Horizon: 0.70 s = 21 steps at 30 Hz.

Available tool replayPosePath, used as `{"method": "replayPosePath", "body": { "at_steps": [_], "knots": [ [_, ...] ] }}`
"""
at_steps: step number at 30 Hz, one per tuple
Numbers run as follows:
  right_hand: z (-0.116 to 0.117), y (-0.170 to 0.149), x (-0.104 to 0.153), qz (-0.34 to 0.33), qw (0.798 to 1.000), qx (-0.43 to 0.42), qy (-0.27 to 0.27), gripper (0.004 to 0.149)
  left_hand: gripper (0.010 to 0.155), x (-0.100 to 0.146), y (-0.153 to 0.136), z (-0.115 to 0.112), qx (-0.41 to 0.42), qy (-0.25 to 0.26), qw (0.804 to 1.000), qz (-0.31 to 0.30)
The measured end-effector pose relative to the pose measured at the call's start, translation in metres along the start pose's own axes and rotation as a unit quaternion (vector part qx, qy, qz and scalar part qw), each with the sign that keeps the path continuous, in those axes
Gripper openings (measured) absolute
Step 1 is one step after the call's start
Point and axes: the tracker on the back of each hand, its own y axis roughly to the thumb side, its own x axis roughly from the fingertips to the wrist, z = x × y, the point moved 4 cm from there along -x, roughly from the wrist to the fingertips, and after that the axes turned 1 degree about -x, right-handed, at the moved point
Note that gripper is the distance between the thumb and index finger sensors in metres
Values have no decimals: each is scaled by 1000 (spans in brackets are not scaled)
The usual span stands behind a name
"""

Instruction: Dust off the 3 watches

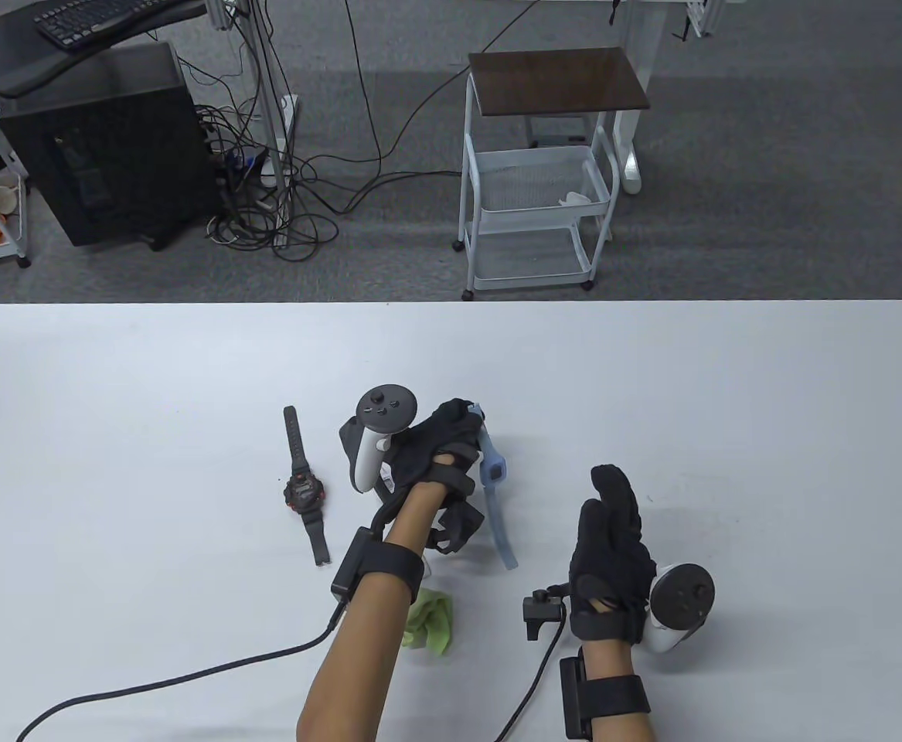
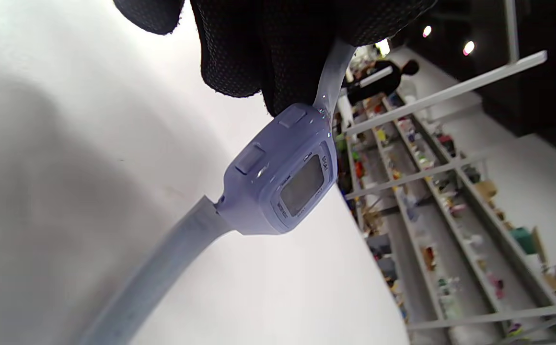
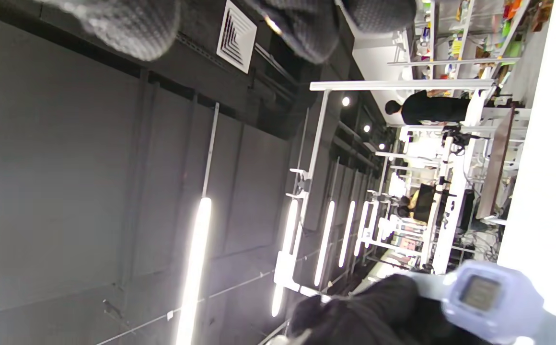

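Grip first: left hand (image 1: 439, 456) curled round upper strap of pale blue watch (image 1: 495, 471), pinching it just above case; in left wrist view, fingertips (image 2: 259, 57) clamped on strap where it meets case (image 2: 283, 177). Held by strap, likely to leave face bare for wiping, display turned away from palm and toward the free hand. Lower strap hanging from grip, end resting on or just over white table (image 1: 110, 386); contact cannot be told.

Right hand (image 1: 613, 549) just beside the grip on its right, fingers straight and together, edge-on to table, holding nothing. Judged to be idle between strokes or waiting to take up the cloth.

Green cloth (image 1: 431, 618) lying below the grip, nearer the person, partly hidden under left forearm; full extent not visible. Not in either hand, so dusting of this watch judged not in progress at this moment.

Black and red watch (image 1: 304, 491) lying flat to left of grip, straps stretched out, well apart from held watch; laid out for easy pick-up or already set aside, cannot tell which.

Third watch not found in any view; possibly hidden under left hand or tracker, unconfirmed. Dust on either watch not discernible. Right wrist view mostly ceiling, held watch (image 3: 491, 294) only at lower edge.
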Motion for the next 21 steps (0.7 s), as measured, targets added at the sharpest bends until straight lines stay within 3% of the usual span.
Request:
{"method": "replayPosePath", "body": {
  "at_steps": [11, 21],
  "knots": [
    [7, -2, 2, 7, 1000, 16, 22, 81, 43, -23, -17, -10, -126, -45, 989, 66],
    [19, -3, 4, 12, 998, 25, 54, 81, 44, -34, -29, -19, -182, -60, 976, 99]
  ]
}}
